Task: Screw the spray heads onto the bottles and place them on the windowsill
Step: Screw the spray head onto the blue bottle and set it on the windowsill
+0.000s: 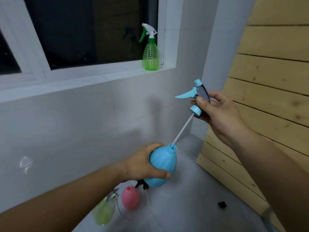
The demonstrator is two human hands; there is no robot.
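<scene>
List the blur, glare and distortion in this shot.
Head view: the yellow-green bottle near the bottom edge is smeared by blur; the blue bottle in the left hand and blue spray head in the right hand look fairly sharp; a glare patch marks the tiled wall at left; wide-angle distortion bows the wooden planks; the window glass is dark.

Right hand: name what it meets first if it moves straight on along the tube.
Probably the blue bottle, gripped by the left hand: the spray head has its tube tip at the bottle's mouth.
</scene>
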